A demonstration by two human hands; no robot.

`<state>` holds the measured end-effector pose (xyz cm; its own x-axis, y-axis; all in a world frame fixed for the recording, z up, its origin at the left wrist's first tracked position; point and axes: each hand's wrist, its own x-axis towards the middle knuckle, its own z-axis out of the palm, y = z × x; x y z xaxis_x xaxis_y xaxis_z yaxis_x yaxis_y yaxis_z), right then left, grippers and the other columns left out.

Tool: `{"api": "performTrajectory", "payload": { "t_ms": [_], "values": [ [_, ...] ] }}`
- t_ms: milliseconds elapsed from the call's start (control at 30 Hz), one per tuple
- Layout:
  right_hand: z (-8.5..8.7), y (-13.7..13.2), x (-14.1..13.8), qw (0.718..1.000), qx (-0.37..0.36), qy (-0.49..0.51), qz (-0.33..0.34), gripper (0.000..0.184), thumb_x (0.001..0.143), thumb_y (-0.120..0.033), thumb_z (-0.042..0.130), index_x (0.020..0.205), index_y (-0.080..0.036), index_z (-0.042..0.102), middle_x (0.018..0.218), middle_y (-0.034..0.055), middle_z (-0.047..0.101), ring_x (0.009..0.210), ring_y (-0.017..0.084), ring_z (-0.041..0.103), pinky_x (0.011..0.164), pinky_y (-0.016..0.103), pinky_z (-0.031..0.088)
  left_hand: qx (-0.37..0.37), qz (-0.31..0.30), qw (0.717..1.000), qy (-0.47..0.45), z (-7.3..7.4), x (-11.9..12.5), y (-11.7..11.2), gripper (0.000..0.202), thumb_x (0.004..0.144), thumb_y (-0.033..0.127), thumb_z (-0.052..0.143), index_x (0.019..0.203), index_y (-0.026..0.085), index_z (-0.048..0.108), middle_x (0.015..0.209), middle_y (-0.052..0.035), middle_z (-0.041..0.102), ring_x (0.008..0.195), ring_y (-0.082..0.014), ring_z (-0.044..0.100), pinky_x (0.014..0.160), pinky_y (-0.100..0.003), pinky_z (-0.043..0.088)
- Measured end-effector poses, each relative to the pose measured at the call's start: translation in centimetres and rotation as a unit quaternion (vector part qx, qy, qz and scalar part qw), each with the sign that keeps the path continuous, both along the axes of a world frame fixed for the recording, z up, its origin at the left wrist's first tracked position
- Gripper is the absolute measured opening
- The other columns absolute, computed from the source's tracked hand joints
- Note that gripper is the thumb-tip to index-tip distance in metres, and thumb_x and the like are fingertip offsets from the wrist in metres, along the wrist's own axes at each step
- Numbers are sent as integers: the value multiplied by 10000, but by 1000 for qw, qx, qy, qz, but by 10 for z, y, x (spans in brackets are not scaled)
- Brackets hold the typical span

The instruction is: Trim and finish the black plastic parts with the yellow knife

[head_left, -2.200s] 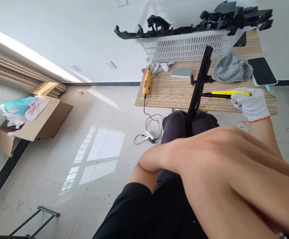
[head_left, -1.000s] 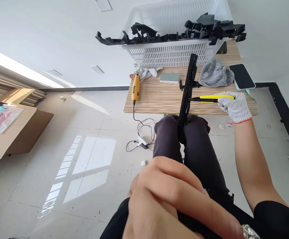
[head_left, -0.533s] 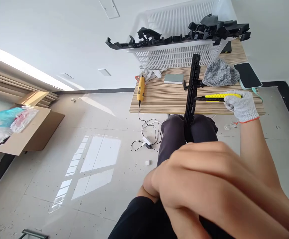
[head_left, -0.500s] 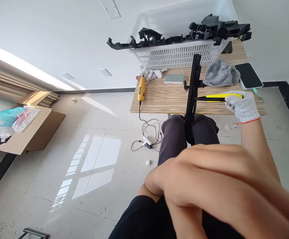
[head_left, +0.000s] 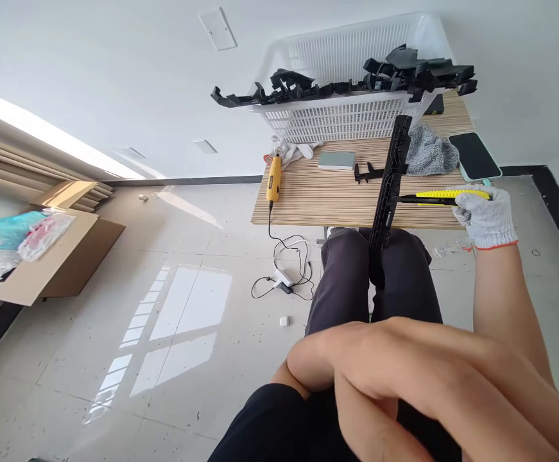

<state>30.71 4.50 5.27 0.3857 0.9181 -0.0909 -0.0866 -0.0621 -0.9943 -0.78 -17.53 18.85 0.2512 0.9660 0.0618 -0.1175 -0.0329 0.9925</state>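
The black strip point(head_left: 389, 192) lies to the left of the right grip point(head_left: 488, 215), well apart from the gloved fingers, with the yellow cutter point(head_left: 440, 194) spanning the space between them. Its long axis runs outward from between the knees point(head_left: 344, 256), nearer the wearer than the grip, to a far end out over the tabletop point(head_left: 322, 199), leaning slightly toward the grip's side. The cutter points left from the grip, nearly square across that axis, and its dark front end meets the strip in this view around mid-length. The right grip is curled around the cutter's handle, fingers closed, and is the nearer hand to the strip. The bare left hand point(head_left: 428, 372) looms behind the grip, close to the camera; it is cropped and soft, so I can't tell how far its fingers are open or whether it holds anything. Beyond the grip and to its left are a grey cloth point(head_left: 428, 151) and, past the strip, a black caliper point(head_left: 368, 173). A phone point(head_left: 475, 156) lies just beyond the grip.
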Motion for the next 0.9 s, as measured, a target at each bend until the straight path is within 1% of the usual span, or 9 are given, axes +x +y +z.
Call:
{"api": "performTrajectory", "payload": {
  "t_ms": [100,167,333,467,567,633,700,800,900],
  "values": [
    [0,-4,4,1000,-2,0,5,225,445,-203,749,659,-199,679,389,-37,524,327,85,415,330,195,329,148,165,973,58,-33,5,1,364,915,531,543,1156,444,801,638,-88,618,961,-421,741,618,-534,604],
    [-2,-5,2,1000,-10,-25,10,235,470,-233,768,687,-189,690,400,-34,527,339,89,425,332,198,326,209,205,954,67,-47,10,10,323,892,513,540,1070,438,800,602,-73,577,949,-400,753,593,-491,603],
    [-6,-5,-8,977,-32,-201,58,285,568,-282,849,801,-143,762,538,-14,613,448,71,479,383,176,370,84,-9,994,-64,-58,24,62,423,845,780,571,806,379,701,608,-37,572,692,-260,693,478,-374,547],
    [-6,-5,-7,990,-21,-130,51,270,599,-272,820,826,-143,753,513,-20,583,427,73,460,376,183,337,60,58,965,-250,-78,29,113,403,922,622,711,778,267,584,654,23,559,577,-105,535,501,-216,481],
    [-6,-3,-4,996,-12,-75,36,240,596,-244,807,803,-155,725,487,-27,557,399,79,450,357,185,313,31,130,971,-196,-114,25,148,327,932,585,743,974,268,675,768,15,645,733,-105,641,676,-216,547],
    [-6,-2,-3,998,-11,-56,17,222,585,-218,798,778,-164,703,474,-37,535,387,80,446,348,183,313,33,126,986,-107,-141,23,170,319,965,511,715,1186,283,680,1153,-58,755,1104,-182,723,915,-308,592],
    [-5,-2,-4,999,-10,-37,5,201,585,-189,783,755,-170,679,462,-45,511,388,80,448,350,181,330,20,90,995,-28,-160,24,190,409,965,405,722,1347,310,612,1452,-86,675,1429,-268,605,1116,-425,544],
    [-1,-2,-7,1000,-11,-15,-14,182,590,-151,755,748,-171,666,465,-42,507,404,81,462,358,173,348,-22,15,1000,8,-171,31,212,572,961,370,734,1482,346,499,1596,-80,577,1570,-305,472,1226,-495,473],
    [1,-2,-9,999,-18,-3,-30,189,590,-135,737,769,-163,681,485,-34,529,413,81,475,356,166,342,-30,-37,999,-5,-164,39,223,566,962,407,749,1462,290,511,1441,-101,681,1412,-297,627,1169,-474,527]
  ]
}}
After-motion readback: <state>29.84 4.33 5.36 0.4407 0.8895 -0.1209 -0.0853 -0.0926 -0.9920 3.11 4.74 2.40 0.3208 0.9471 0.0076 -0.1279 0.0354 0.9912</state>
